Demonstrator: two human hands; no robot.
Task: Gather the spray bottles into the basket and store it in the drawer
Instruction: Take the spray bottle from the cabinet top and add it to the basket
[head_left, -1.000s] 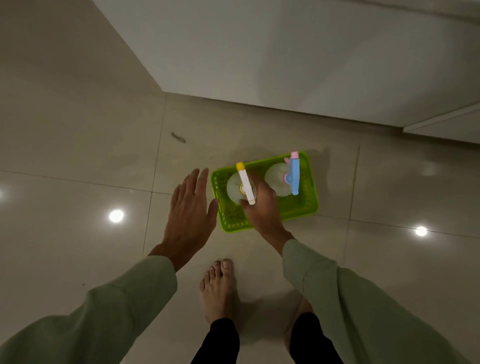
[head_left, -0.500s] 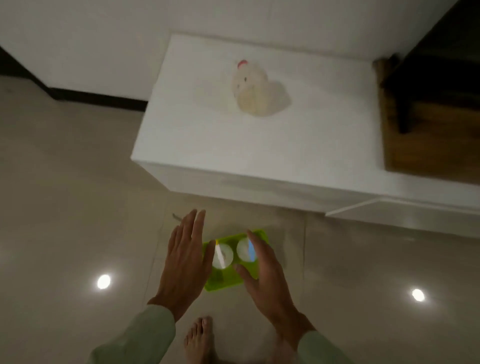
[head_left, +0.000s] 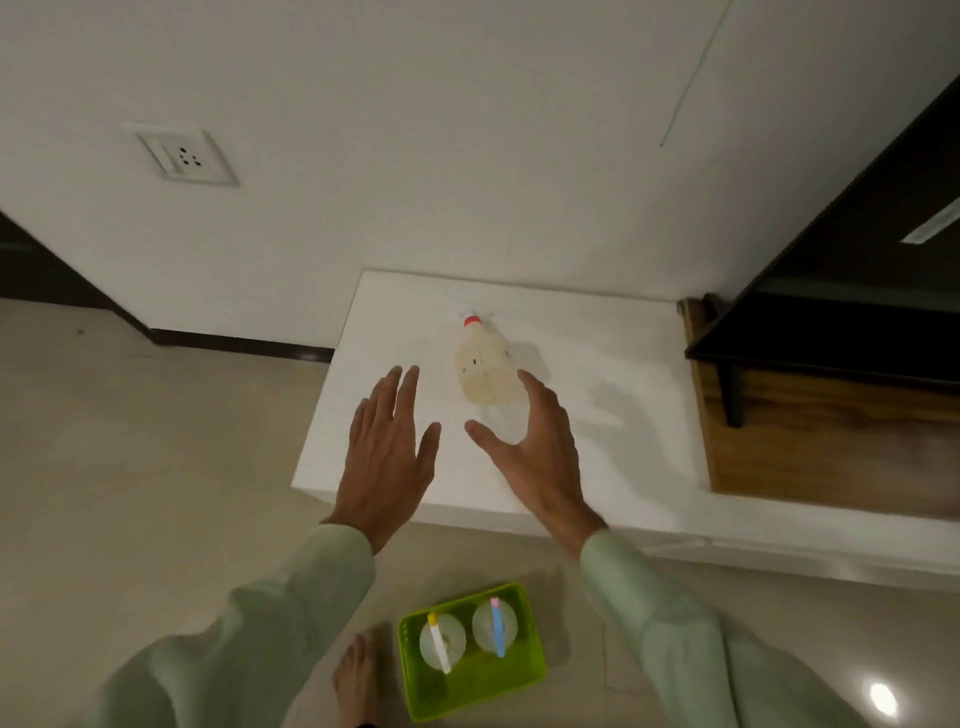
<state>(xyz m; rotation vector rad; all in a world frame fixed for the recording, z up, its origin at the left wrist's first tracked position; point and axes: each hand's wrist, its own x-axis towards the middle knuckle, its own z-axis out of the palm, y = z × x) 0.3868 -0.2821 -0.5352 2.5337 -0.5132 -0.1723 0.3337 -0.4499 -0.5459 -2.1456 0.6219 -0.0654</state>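
Note:
A lime green basket (head_left: 514, 691) stands on the floor near my foot. Two clear spray bottles stand upright in it: one with a yellow and white sprayer (head_left: 439, 644), one with a blue and pink sprayer (head_left: 496, 626). A third pale bottle with a red top (head_left: 485, 364) stands on the white cabinet top (head_left: 613, 415). My right hand (head_left: 535, 457) is open just in front of that bottle, fingers spread, not touching it. My left hand (head_left: 387, 452) is open over the cabinet's left part, holding nothing.
A dark shelf unit (head_left: 841, 322) on a wooden surface (head_left: 831, 452) sits to the right of the cabinet. A wall socket (head_left: 184, 156) is on the white wall. My bare foot (head_left: 356, 680) stands left of the basket on the tiled floor.
Both hands have left the basket and risen over the cabinet top. My view has tilted upward, so the basket now lies low in the frame and the wall shows.

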